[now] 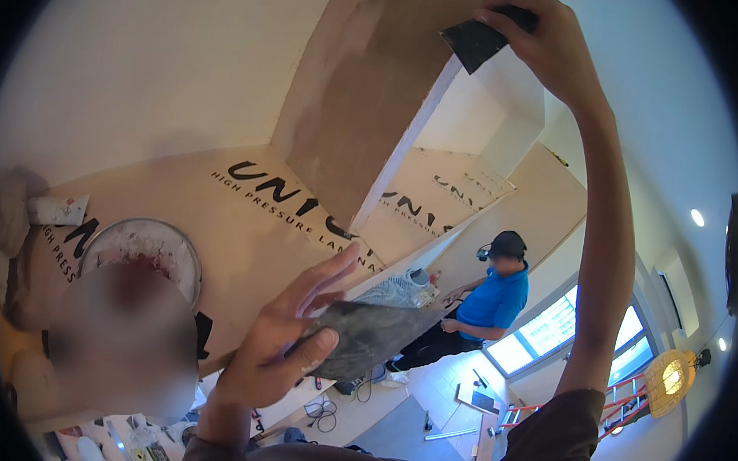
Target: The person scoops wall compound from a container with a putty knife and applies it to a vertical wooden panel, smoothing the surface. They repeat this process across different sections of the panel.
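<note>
My right hand [530, 27] is raised high and grips a dark, flat, square scraper [478, 44]. The scraper's lower corner is at the upper end of a narrow white edge [410, 137] on an upright brown panel [363, 74]. Lower down, in front of me, my left hand [278, 338] pinches a wider dark flat plate [372, 338] between thumb and fingers. Grey smears mark the plate's face. My left fingertips point up toward the panel's lower end, apart from it.
A round, silver-rimmed container [141, 253] with pinkish-white residue stands at left, partly blurred out. Printed brown boards [246, 217] cover the surface around the panel. A co-worker in a blue shirt [498, 294] stands beyond. Cables [321, 411], a red ladder [625, 398] and a woven lamp [671, 380] are lower right.
</note>
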The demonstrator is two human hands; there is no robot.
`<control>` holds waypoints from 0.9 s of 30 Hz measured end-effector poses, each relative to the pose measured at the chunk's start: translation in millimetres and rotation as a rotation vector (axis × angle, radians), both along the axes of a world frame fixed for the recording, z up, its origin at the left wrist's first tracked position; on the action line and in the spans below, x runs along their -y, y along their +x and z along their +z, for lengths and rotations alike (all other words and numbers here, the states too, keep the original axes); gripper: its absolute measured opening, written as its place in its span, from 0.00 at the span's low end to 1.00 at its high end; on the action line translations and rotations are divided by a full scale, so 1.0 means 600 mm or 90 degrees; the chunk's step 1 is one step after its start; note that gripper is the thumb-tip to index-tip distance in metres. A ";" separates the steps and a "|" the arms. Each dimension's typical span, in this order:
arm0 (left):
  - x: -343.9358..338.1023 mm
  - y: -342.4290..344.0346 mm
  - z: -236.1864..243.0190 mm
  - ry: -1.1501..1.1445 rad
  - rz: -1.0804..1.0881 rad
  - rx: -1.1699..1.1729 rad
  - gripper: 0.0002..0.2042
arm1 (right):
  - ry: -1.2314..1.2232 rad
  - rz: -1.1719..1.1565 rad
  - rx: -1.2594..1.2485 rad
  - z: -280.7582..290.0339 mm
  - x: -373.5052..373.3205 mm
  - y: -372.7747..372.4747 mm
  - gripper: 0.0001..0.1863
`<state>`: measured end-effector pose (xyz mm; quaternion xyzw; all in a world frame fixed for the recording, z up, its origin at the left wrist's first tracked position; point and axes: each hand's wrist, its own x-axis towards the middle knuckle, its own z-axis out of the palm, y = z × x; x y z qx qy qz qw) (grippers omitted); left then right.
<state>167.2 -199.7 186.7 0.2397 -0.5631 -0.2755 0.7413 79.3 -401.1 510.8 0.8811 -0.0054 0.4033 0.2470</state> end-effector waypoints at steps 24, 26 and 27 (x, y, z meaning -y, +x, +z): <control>-0.290 0.019 -0.178 -0.190 0.304 -0.055 0.33 | -0.033 -0.026 -0.168 -0.171 -0.002 0.049 0.05; -0.296 0.007 -0.196 -0.125 0.272 -0.079 0.29 | 0.012 -0.042 -0.167 -0.193 -0.007 0.045 0.05; -0.294 -0.004 -0.201 -0.088 0.250 -0.121 0.26 | 0.020 -0.038 -0.142 -0.193 -0.010 0.043 0.05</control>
